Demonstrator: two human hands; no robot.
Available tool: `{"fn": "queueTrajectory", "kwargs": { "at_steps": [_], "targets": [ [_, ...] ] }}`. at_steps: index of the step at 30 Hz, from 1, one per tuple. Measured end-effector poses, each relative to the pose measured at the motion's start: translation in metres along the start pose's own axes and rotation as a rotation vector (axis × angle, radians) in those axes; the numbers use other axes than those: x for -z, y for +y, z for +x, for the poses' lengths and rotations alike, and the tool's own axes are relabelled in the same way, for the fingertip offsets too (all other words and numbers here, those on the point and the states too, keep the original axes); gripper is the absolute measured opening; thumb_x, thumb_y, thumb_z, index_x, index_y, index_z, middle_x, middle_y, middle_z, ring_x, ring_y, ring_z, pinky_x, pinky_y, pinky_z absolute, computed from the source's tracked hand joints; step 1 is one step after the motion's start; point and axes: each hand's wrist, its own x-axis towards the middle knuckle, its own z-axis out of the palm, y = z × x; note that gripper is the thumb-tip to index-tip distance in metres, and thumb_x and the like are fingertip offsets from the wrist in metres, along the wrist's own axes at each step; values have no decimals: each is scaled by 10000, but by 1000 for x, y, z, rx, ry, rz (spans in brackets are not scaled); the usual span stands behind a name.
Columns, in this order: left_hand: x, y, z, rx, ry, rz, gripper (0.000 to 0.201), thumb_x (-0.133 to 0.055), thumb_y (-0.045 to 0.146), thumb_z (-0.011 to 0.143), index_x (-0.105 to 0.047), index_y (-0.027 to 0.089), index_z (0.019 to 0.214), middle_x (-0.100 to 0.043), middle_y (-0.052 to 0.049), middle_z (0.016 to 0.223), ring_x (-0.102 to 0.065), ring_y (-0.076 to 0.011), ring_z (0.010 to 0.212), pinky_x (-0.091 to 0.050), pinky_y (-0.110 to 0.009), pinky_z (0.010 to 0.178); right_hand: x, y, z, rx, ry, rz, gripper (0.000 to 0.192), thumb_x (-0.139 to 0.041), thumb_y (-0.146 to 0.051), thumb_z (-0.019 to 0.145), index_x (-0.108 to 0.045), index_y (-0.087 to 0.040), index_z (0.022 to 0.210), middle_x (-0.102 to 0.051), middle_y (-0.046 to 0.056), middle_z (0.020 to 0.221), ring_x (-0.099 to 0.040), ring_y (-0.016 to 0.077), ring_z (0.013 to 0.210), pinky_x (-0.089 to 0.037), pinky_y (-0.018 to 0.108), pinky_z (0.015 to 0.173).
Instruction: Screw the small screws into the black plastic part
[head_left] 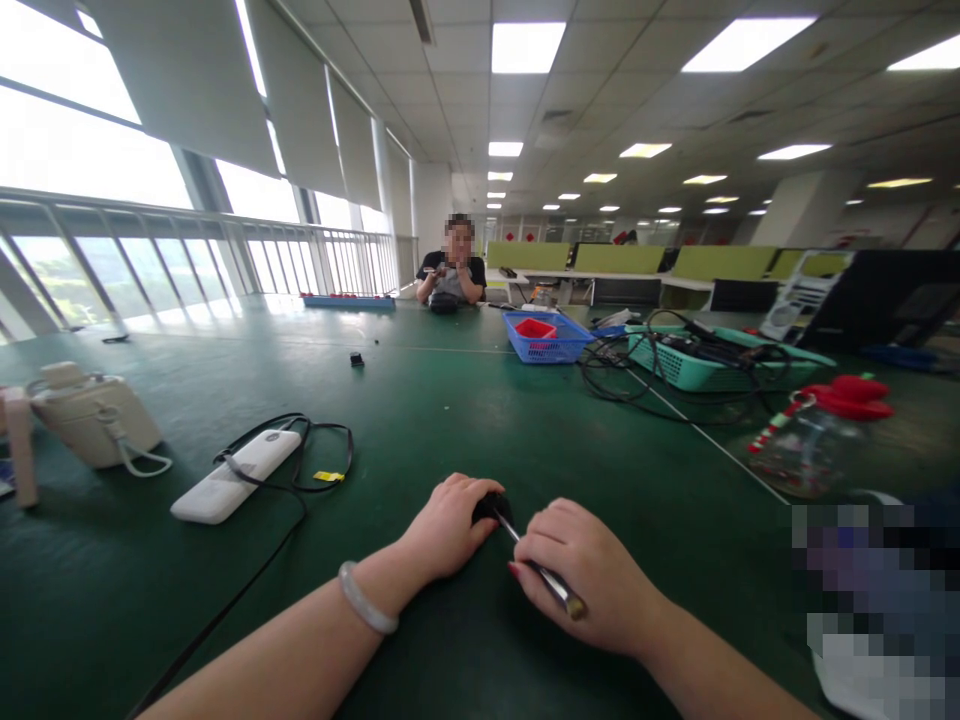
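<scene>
My left hand (pixel 454 525), with a pale bangle (pixel 366 600) on its wrist, rests low over the table and grips a small black object (pixel 491 507). Fingers cover much of that object, so its kind does not show. A screwdriver (pixel 555 585) with a thin metal shaft and a brass-coloured end is held in my right hand (pixel 581 570). Its shaft slants up and left, and the tip meets the black object, though the exact contact point is hidden.
Left of my hands lie a white power bank (pixel 236 478) and a black cable (pixel 281 540). A beige bottle (pixel 97 415) stands farther left. Beyond are a blue basket (pixel 551 350), a green basket (pixel 675 370) with cables, a red-lidded jar (pixel 814 450), and a seated person (pixel 454 270).
</scene>
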Motion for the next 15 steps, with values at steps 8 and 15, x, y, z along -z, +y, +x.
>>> {"fn": "queueTrajectory", "kwargs": {
  "at_steps": [8,15],
  "targets": [
    [-1,-1,1,23,-2,13,476,-631,218,799,-570,280,1267,-649,-53,1183,-529,-247,1164,-397,-410,1051,0,0,-1,13,12,-19,200,-501,-216,906,-623,-193,749,-622,13,718,-504,143,677,-344,318,700],
    [-1,-2,0,26,-5,19,471,-630,237,806,-576,294,1270,-651,-53,1167,-535,-243,1154,-398,-401,1049,-1,2,-1,8,6,-29,209,-498,-222,909,-610,-190,736,-620,12,718,-501,142,678,-345,317,707]
  ]
}}
